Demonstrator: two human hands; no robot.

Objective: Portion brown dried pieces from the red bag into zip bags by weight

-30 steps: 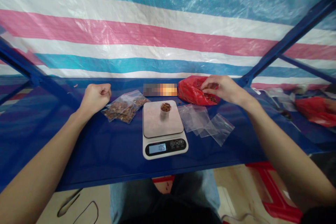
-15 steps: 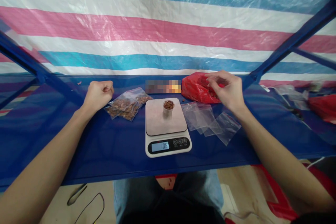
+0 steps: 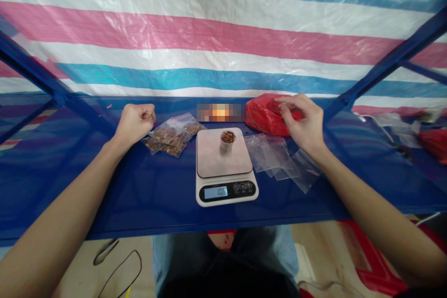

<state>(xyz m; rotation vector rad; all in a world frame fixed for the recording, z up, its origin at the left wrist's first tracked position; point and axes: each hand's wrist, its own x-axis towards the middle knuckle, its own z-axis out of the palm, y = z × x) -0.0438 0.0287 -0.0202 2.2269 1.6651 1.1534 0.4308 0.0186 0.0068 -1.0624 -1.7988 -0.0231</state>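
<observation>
our right hand (image 3: 303, 123) hovers at the mouth of the red plastic bag (image 3: 263, 116), fingertips (image 3: 283, 107) pinched narrow together; whether anything sits in that grip we cannot tell. the bag lies on the blue bench (image 3: 146, 191) directly under and just left of the grip. nearer to us than the grip, a loose fan of empty clear zip bags (image 3: 281, 162) lies flat, touching the scale's right edge. left of the grip stands the white digital scale (image 3: 225, 167), its display reading 10.6, with a small cup of brown nuts (image 3: 227, 139) upright on its plate. our left hand (image 3: 135, 121) is well to the left of the right grip, curled into a closed fist on the bench; what it holds, if anything, we cannot see. just right of that fist lie the filled zip bags of nuts (image 3: 172, 135), overlapping each other. a striped tarp (image 3: 223, 42) hangs behind the bench.
</observation>
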